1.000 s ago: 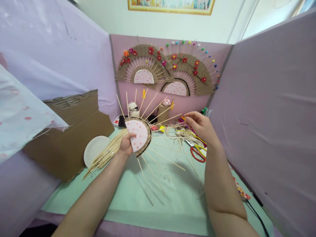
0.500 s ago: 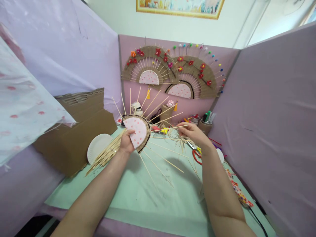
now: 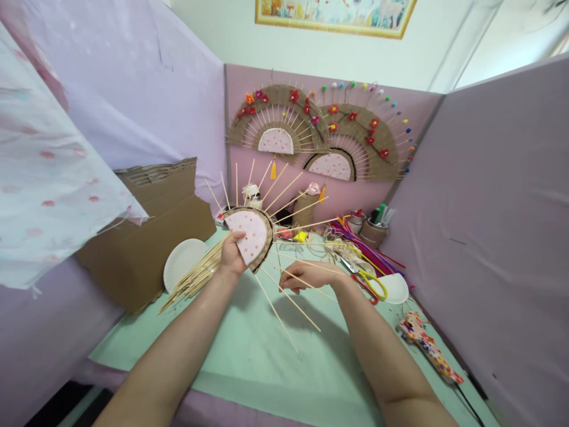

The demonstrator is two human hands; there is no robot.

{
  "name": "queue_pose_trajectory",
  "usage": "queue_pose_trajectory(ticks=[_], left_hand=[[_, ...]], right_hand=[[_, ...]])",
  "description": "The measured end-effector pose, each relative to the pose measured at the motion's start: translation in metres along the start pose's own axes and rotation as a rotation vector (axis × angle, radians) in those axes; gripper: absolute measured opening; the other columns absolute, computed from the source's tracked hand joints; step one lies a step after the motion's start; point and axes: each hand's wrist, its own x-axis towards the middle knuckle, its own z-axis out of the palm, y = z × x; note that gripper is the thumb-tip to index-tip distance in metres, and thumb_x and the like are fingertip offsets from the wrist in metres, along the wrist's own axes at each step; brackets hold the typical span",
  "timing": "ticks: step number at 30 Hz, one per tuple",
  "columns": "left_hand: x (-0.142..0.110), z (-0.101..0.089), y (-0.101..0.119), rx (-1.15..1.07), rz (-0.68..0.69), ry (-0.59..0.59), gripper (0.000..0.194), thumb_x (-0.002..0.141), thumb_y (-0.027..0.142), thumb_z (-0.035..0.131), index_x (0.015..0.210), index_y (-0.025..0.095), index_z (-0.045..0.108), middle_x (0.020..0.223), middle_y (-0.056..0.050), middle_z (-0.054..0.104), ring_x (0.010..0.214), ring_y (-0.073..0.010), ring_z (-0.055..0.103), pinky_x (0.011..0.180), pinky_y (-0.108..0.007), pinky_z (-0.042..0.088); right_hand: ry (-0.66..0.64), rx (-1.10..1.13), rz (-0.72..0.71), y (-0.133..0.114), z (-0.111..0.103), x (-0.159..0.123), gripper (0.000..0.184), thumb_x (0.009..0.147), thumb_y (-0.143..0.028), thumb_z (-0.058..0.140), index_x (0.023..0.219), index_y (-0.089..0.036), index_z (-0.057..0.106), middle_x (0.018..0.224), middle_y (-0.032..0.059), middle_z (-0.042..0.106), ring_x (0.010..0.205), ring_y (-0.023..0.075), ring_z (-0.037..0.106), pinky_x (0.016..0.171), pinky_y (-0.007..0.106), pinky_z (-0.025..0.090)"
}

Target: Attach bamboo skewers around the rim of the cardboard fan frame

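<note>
My left hand grips a cardboard fan by its straight edge, thumb on the front. Its half-round centre is pink spotted cloth with a dark border, and several thin bamboo sticks spread out from the curved rim. My right hand is below and right of the rim, with fingers curled down and pressed together. Some of the fan's lower sticks cross in front of it; what those fingers hold, if anything, I cannot make out. A bundle of loose bamboo sticks lies left of the fan, partly behind my left hand.
A paper plate and a cardboard sheet stand at the left. Scissors, pipe cleaners and a patterned glue gun with a cord lie to the right. Two finished fans hang on the back panel.
My right hand has moved down and left from the right-hand stick tips to below the fan's rim. My left hand still holds the fan. The view has shifted slightly.
</note>
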Motion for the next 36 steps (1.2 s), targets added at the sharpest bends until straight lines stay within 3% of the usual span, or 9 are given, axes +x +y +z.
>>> queue_pose_trajectory(ticks=[9, 19, 23, 28, 30, 32, 36], left_hand=[[0.002, -0.001, -0.002, -0.008, -0.013, 0.04, 0.052, 0.071, 0.015, 0.05, 0.122, 0.01, 0.053, 0.105, -0.015, 0.068, 0.098, -0.0302, 0.064, 0.084, -0.051, 0.051], [0.001, -0.001, -0.003, -0.008, 0.018, 0.03, 0.051, 0.072, 0.016, 0.049, 0.123, 0.01, 0.052, 0.103, -0.015, 0.069, 0.1, -0.0301, 0.064, 0.086, -0.051, 0.05], [-0.002, 0.001, -0.005, -0.024, -0.02, -0.017, 0.051, 0.074, 0.019, 0.047, 0.124, 0.011, 0.051, 0.104, -0.015, 0.069, 0.101, -0.0301, 0.063, 0.088, -0.052, 0.049], [-0.009, 0.005, -0.011, -0.004, -0.111, -0.161, 0.049, 0.08, 0.026, 0.044, 0.125, 0.01, 0.051, 0.105, -0.017, 0.068, 0.1, -0.0305, 0.063, 0.087, -0.055, 0.048], [-0.012, 0.006, -0.015, 0.013, -0.138, -0.158, 0.049, 0.081, 0.027, 0.044, 0.126, 0.01, 0.05, 0.105, -0.017, 0.068, 0.099, -0.0302, 0.064, 0.086, -0.053, 0.049], [-0.014, 0.008, -0.019, 0.037, -0.182, -0.12, 0.049, 0.083, 0.027, 0.042, 0.128, 0.008, 0.049, 0.103, -0.019, 0.069, 0.096, -0.0298, 0.065, 0.083, -0.051, 0.051], [-0.014, 0.007, -0.018, 0.057, -0.292, -0.113, 0.053, 0.085, 0.029, 0.038, 0.132, 0.004, 0.043, 0.099, -0.021, 0.069, 0.087, -0.0288, 0.068, 0.068, -0.042, 0.056]], right_hand=[[-0.023, 0.029, 0.0, -0.001, -0.001, -0.004, 0.027, 0.084, -0.031, 0.05, 0.095, -0.015, 0.068, 0.066, 0.0001, 0.059, 0.055, 0.0063, 0.047, 0.05, 0.016, 0.034], [0.004, 0.092, 0.076, 0.018, -0.005, -0.001, 0.026, 0.082, -0.031, 0.051, 0.09, -0.014, 0.069, 0.073, 0.0032, 0.064, 0.061, 0.0079, 0.055, 0.058, 0.018, 0.043], [0.007, 0.124, 0.068, 0.023, 0.002, 0.009, 0.028, 0.082, -0.034, 0.052, 0.092, -0.014, 0.069, 0.075, 0.0036, 0.065, 0.064, 0.0088, 0.058, 0.059, 0.018, 0.044], [-0.015, 0.126, 0.05, 0.023, 0.007, 0.016, 0.025, 0.081, -0.029, 0.052, 0.092, -0.015, 0.068, 0.071, 0.0015, 0.065, 0.063, 0.0086, 0.058, 0.058, 0.017, 0.043], [-0.03, 0.14, 0.051, 0.022, 0.007, 0.016, 0.023, 0.08, -0.026, 0.051, 0.091, -0.015, 0.068, 0.07, 0.0008, 0.063, 0.062, 0.0087, 0.057, 0.058, 0.018, 0.044], [0.005, 0.148, 0.058, 0.021, 0.007, 0.016, 0.023, 0.08, -0.026, 0.05, 0.09, -0.015, 0.067, 0.069, 0.0004, 0.062, 0.062, 0.0089, 0.057, 0.058, 0.018, 0.043], [0.196, 0.037, 0.092, 0.025, 0.002, 0.015, 0.022, 0.082, -0.031, 0.049, 0.087, -0.017, 0.066, 0.067, -0.0003, 0.061, 0.06, 0.0091, 0.054, 0.056, 0.018, 0.039]])
